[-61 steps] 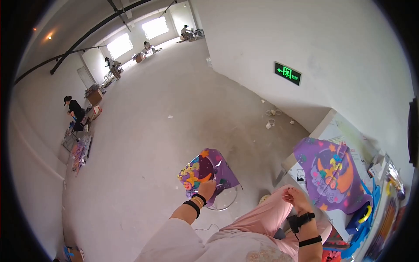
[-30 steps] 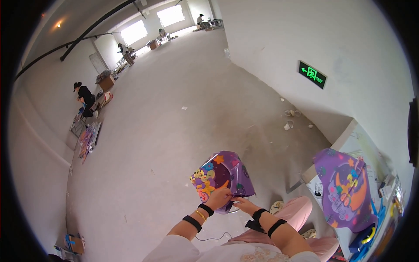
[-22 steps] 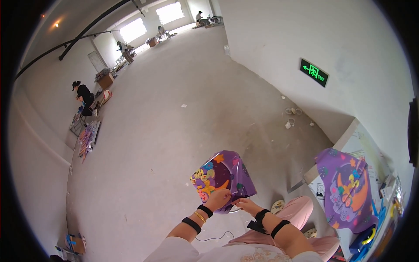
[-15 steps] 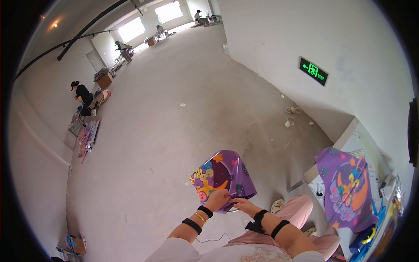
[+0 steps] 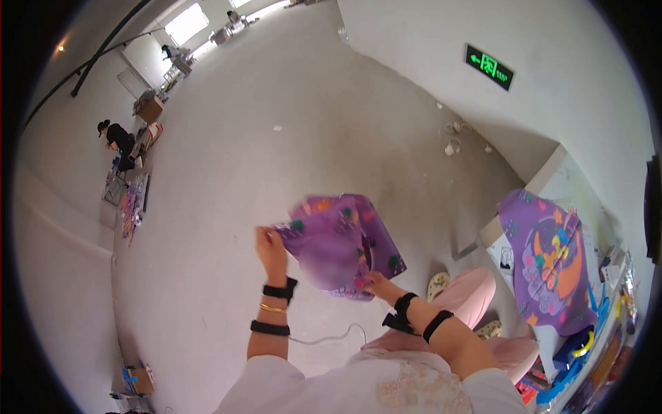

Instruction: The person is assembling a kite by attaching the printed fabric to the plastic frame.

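Note:
A glossy, thin purple sheet (image 5: 329, 243) with a colourful printed pattern hangs spread between my two hands, out in front of my knees. My left hand (image 5: 271, 250) is raised and closed on its left corner, which is pulled up and to the left. Pinched at the lower right edge, the sheet is also held by my right hand (image 5: 381, 286). Much of it is blurred and folded over, hiding part of its picture. A similar purple sheet (image 5: 541, 265) with a moon-and-star print lies draped over a box at my right.
The white box (image 5: 493, 238) stands beside my right leg, with blue and yellow items (image 5: 583, 345) near it. A thin cable (image 5: 331, 338) runs by my lap. Along the far left wall a person in black (image 5: 121, 138) works near cartons (image 5: 148, 109). Scraps (image 5: 452, 147) lie by the wall.
My left hand has moved left and up, drawing a corner of the sheet across so its plain purple side shows. My right hand stays at the lower edge. The view has shifted down slightly.

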Demonstrator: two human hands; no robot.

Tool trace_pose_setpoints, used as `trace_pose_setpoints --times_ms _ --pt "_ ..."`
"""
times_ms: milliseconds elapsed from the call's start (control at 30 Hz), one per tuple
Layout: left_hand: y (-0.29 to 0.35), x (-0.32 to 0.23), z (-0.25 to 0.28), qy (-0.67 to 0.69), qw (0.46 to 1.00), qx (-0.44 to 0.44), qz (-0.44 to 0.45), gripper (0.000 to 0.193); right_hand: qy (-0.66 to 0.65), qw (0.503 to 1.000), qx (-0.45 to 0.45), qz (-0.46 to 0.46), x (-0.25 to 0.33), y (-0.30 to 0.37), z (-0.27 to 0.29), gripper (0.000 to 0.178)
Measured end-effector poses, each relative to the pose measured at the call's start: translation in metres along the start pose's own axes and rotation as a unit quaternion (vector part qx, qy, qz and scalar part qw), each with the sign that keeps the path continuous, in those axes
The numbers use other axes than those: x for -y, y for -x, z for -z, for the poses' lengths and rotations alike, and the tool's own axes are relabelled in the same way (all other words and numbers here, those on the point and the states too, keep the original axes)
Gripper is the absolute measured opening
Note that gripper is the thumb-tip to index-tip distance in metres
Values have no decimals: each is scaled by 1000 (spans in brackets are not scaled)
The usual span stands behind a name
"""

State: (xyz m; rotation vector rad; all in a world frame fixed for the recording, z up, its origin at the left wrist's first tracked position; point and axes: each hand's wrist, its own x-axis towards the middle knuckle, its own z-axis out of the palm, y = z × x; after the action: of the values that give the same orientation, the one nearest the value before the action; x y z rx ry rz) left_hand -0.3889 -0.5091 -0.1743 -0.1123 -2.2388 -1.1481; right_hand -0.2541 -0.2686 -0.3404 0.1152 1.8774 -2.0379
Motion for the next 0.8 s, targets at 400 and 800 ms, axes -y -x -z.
trace_pose_setpoints --times_ms 400,800 --pt "-26 -107 30 192 974 -59 -104 8 -179 981 70 -38 80 61 21 47" --pt "93 -320 14 191 907 272 -259 12 60 984 -162 31 120 251 122 45"
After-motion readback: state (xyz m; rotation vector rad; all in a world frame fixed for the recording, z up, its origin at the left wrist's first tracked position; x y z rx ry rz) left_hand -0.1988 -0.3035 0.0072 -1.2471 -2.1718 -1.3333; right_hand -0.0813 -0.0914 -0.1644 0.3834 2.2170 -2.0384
